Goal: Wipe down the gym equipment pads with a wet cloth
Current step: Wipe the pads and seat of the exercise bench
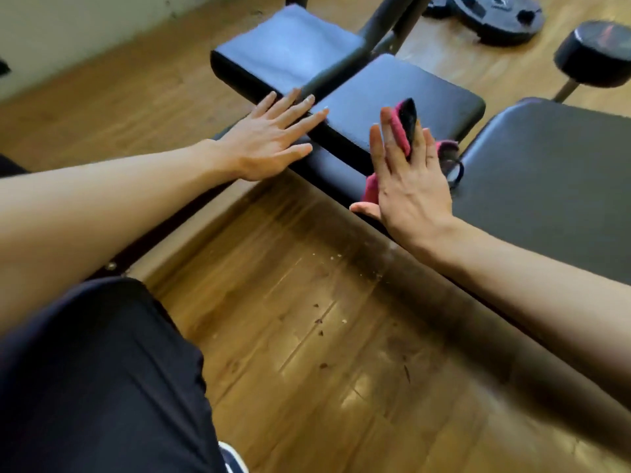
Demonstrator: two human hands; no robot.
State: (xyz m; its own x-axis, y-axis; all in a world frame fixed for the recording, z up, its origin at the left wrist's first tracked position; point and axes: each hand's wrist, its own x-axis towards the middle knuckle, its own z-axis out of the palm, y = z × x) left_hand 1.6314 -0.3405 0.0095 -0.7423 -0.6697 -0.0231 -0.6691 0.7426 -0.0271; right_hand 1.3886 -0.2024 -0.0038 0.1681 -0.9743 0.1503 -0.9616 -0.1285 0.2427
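Head view: left hand (269, 138) flat on the pad (403, 93), right hand (409, 189) flat, cloth (398, 131) threaded between fingers (375, 148).

I see a wood floor (307, 336) with crumbs (319, 322) scattered mid-boards and plates (495, 18) lying at its far right. On it stands a bench with a far pad (290, 46), a middle pad (392, 107) and a wide pad (546, 172) to the right. The left hand (266, 145) lies flat on the middle pad's left edge. The right hand (409, 186), fingers straight, presses a cloth (401, 131) against its near edge.
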